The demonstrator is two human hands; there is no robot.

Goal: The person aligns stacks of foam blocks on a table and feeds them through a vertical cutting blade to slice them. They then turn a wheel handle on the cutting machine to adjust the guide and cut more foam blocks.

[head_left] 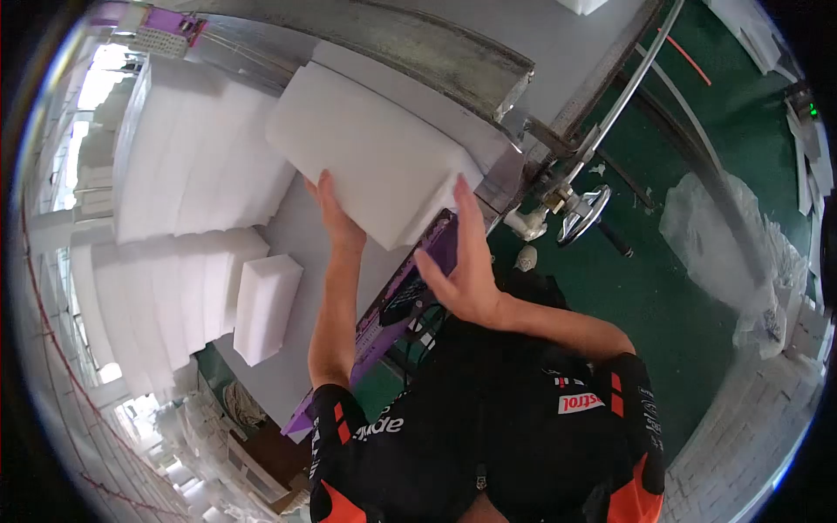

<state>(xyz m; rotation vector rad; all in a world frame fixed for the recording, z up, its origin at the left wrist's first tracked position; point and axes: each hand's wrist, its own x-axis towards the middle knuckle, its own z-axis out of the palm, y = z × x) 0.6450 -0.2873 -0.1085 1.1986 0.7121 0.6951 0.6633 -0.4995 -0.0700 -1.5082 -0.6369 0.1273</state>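
A thick white foam block (pixel 366 144) lies on the grey table surface against a metal guide. My left hand (pixel 338 218) is at its near left edge, thumb and fingers apart, the fingertips touching the foam and partly hidden by it. Stretched along the block's right end is my right hand (pixel 466 261), its fingers straight and the thumb spread away; the palm is not closed around anything. Just beside the right hand runs a purple rail (pixel 410 292) with a scale-like strip along the table's near edge.
Rows of white foam slabs (pixel 196 148) stand at the left, with a smaller foam block (pixel 268 307) in front. A long metal beam (pixel 418 57) crosses behind the block. At the right are a handwheel (pixel 584 213), a metal rod and clear plastic sheeting (pixel 719 231) on the green floor.
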